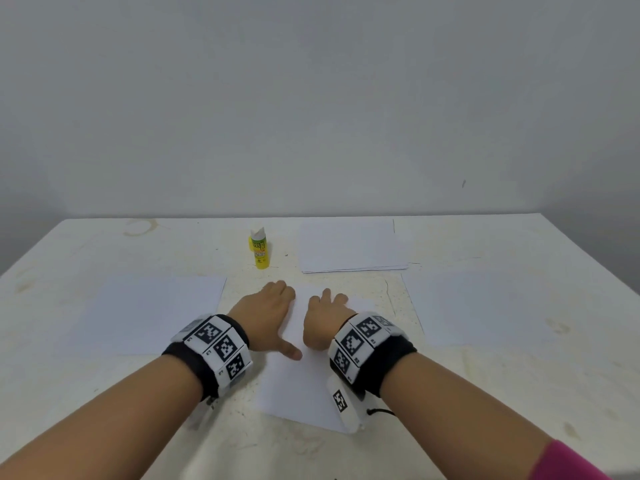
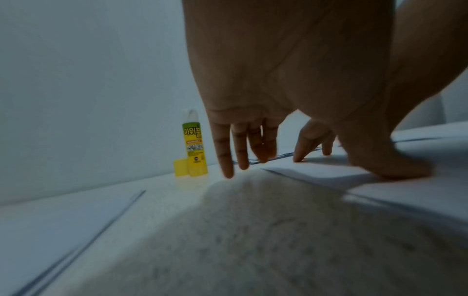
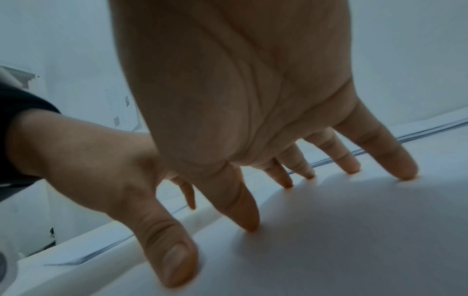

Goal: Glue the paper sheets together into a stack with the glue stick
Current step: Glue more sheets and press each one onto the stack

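A white paper sheet (image 1: pixel 301 386) lies at the table's middle, turned slightly askew. My left hand (image 1: pixel 266 313) and right hand (image 1: pixel 327 317) press on its far part with straight, spread fingers. In the right wrist view the fingertips (image 3: pixel 405 174) touch the sheet (image 3: pixel 354 240). In the left wrist view the left thumb (image 2: pixel 395 168) presses the sheet (image 2: pixel 316 172), while the left fingertips (image 2: pixel 228 172) come down at the table just beyond its corner. The yellow glue stick (image 1: pixel 259 247) stands upright and uncapped behind my hands, its yellow cap (image 2: pixel 180 167) beside it.
A stack of white sheets (image 1: pixel 349 245) lies at the back right. Single sheets lie at the left (image 1: pixel 152 313) and at the right (image 1: pixel 485 306). The stained white table (image 1: pixel 485 410) meets a plain wall at its far edge.
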`<state>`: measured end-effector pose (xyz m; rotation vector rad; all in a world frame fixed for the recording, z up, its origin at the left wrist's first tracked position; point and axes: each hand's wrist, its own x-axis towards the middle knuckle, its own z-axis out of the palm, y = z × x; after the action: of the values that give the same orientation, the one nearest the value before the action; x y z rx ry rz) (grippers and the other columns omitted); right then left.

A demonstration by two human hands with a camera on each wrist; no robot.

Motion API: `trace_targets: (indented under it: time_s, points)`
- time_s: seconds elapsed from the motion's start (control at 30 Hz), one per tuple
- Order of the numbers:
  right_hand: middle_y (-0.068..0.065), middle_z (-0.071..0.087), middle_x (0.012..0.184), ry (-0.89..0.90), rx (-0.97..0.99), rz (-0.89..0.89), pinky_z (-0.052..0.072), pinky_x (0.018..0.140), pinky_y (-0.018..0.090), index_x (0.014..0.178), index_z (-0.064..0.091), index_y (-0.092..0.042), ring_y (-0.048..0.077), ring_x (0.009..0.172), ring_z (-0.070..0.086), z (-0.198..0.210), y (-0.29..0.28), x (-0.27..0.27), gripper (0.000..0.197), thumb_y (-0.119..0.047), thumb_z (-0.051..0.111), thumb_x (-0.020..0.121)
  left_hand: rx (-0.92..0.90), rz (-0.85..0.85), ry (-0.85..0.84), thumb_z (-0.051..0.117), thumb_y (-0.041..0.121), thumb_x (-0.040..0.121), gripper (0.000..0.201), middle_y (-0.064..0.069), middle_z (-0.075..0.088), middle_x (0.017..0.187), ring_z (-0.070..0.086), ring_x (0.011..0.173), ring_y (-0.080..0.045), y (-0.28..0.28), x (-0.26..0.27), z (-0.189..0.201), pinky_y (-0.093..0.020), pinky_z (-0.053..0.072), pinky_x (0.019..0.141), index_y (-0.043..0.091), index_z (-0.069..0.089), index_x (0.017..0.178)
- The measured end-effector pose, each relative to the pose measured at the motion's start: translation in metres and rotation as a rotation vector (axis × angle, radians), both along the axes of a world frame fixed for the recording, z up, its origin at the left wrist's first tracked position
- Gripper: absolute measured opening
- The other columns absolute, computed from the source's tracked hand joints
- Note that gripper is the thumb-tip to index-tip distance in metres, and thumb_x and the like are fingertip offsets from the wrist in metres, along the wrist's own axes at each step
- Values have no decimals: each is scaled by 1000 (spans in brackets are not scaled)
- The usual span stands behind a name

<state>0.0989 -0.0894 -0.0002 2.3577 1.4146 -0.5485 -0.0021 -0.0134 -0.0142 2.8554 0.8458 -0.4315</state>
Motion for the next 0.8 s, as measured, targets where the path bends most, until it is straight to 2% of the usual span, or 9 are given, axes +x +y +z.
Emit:
trace_targets:
  time_s: [0.07, 0.13, 0.2, 0.3, 0.53, 0.63, 0.7, 0.77, 0.8]
  points:
    - [8, -2, 160, 72, 30, -39, 26, 112, 50, 152, 3, -9, 34, 144, 8, -4, 5, -2, 75, -22, 50, 94, -71, 20, 121, 38, 93, 49, 140, -7, -6, 161, 1, 148, -22, 3, -1, -3, -43, 16, 118, 7, -4, 152]
    - [4, -9, 161, 150, 57, -16, 16, 117, 51, 152, -5, -11, 28, 147, -2, -11, 11, -3, 85, -20, 54, 92, -145, 9, 178, 16, 101, 29, 156, -7, -25, 157, -18, 146, -19, 5, 1, -6, -46, 0, 118, 7, -19, 149]
    - [4, -12, 160, 220, 49, 74, 5, 119, 49, 152, -9, -10, 20, 148, -8, -13, 13, -3, 88, -17, 55, 92, -159, -1, 203, 7, 103, 21, 161, -6, -27, 156, -20, 146, -18, 6, 2, -8, -47, -2, 118, 7, -21, 148]
    - [3, -12, 161, 253, 62, 134, -2, 119, 49, 152, -8, -12, 17, 148, -8, -12, 6, 11, 78, -15, 44, 95, -118, 12, 207, 16, 97, 33, 151, -6, -24, 157, -16, 147, -17, 6, 2, -9, -45, -1, 118, 7, -20, 149]
    - [-2, -12, 161, 254, 35, -43, -2, 118, 50, 153, -6, -15, 15, 148, -5, -9, -23, 72, 68, -31, 34, 100, -75, -24, 252, 17, 91, 40, 143, -6, -25, 157, -15, 147, -17, 7, 3, -8, -47, 1, 119, 6, -20, 149]
    - [6, 4, 160, 181, 90, -18, 12, 116, 48, 152, 7, -7, 21, 147, 9, -8, -24, 69, 76, -42, 46, 96, -48, -35, 267, 14, 90, 45, 137, -6, -17, 159, -7, 148, -17, 6, 2, 0, -46, 4, 120, 7, -13, 151]
    - [12, 24, 151, 69, 153, -18, 28, 108, 44, 145, 24, -5, 27, 139, 21, -7, -23, 62, 71, -43, 53, 93, -33, -11, 237, 16, 86, 64, 118, -7, 6, 161, 15, 147, -21, 8, 2, 9, -44, 18, 118, 8, 11, 153]
    - [12, 29, 142, -3, 199, -1, 35, 101, 42, 139, 31, -8, 29, 134, 25, -3, -22, 54, 57, -32, 54, 94, 16, 24, 127, 23, 76, 83, 85, -6, 49, 137, 50, 120, -23, 9, 2, 14, -41, 42, 102, 9, 52, 128]
    - [13, 30, 141, 7, 215, 2, 37, 98, 42, 138, 32, -8, 30, 131, 28, -3, -20, 49, 50, -21, 51, 94, 61, 25, 86, 30, 68, 90, 70, -5, 59, 119, 57, 104, -21, 8, 2, 17, -38, 48, 91, 9, 60, 111]
